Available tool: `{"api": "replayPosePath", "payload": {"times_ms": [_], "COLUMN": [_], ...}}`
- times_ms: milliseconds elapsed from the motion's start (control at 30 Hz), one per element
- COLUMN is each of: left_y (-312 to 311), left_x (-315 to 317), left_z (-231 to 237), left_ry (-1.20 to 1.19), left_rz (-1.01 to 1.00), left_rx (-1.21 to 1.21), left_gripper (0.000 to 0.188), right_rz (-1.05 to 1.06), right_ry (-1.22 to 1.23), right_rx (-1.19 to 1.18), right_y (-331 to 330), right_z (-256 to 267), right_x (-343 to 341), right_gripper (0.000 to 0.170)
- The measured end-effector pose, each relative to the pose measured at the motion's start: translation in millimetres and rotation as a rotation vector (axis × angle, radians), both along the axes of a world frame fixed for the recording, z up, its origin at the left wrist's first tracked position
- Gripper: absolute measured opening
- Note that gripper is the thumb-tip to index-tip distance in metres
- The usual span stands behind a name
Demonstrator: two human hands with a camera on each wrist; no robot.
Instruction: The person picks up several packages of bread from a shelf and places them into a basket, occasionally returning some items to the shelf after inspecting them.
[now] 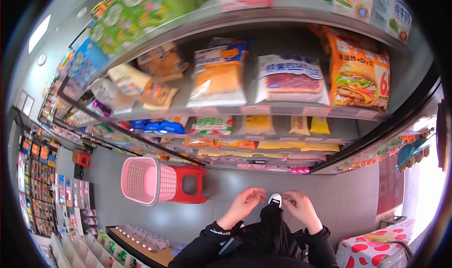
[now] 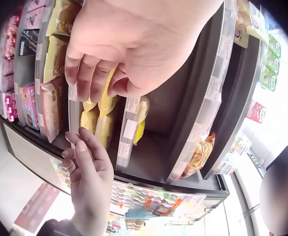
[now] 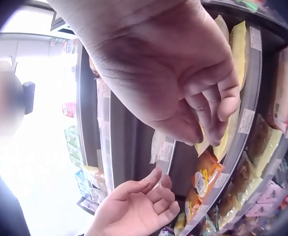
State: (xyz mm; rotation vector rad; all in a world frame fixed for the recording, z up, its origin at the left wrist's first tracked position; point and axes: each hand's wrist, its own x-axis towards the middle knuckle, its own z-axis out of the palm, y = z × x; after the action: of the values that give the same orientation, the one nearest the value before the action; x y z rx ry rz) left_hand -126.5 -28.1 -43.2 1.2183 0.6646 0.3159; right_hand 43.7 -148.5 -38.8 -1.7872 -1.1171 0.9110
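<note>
Both hands hang in front of the body in the head view, a small gap between them, with nothing held. My left hand [image 1: 245, 203] has loosely bent fingers; my right hand [image 1: 301, 208] faces it, fingers also relaxed. A white shoe tip [image 1: 275, 200] shows between them. In the left wrist view the left palm [image 2: 134, 44] is at the top and the right hand [image 2: 91, 184] below it. The right wrist view has the right palm [image 3: 163, 69] above and the left hand [image 3: 136, 211] lower down.
Ahead stands a shelf [image 1: 278, 111] with packaged bread [image 1: 219, 77], a purple-labelled pack [image 1: 293, 80] and an orange burger bag [image 1: 359, 72]. A pink basket [image 1: 141, 179] rests by a red stool [image 1: 190, 184] on the floor at left. A polka-dot box [image 1: 374, 247] is at lower right.
</note>
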Motion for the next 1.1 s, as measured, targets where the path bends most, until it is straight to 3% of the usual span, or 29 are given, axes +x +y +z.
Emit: {"api": "replayPosePath", "payload": {"times_ms": [167, 433, 700, 867, 1100], "left_y": [-2, -19, -48, -49, -10], "left_x": [-81, -266, -417, -453, -442], "left_z": [8, -12, -35, -45, -56], "left_ry": [-0.05, -0.131, -0.029, 0.05, -0.033], "left_rz": [0.106, 0.402, 0.689, 0.83, 0.899], "left_rx": [-0.002, 0.022, -0.054, -0.126, -0.171], "left_gripper": [0.022, 0.02, 0.02, 0.023, 0.023], "right_rz": [0.071, 0.275, 0.461, 0.462, 0.497], "right_ry": [-0.069, -0.094, -0.123, -0.143, -0.186], "right_rx": [0.035, 0.141, 0.107, 0.071, 0.03], "right_y": [10, 30, 31, 28, 56], "right_z": [15, 30, 38, 37, 30], "right_x": [-65, -207, -307, -324, -316], "right_gripper": [0.021, 0.022, 0.022, 0.022, 0.023]}}
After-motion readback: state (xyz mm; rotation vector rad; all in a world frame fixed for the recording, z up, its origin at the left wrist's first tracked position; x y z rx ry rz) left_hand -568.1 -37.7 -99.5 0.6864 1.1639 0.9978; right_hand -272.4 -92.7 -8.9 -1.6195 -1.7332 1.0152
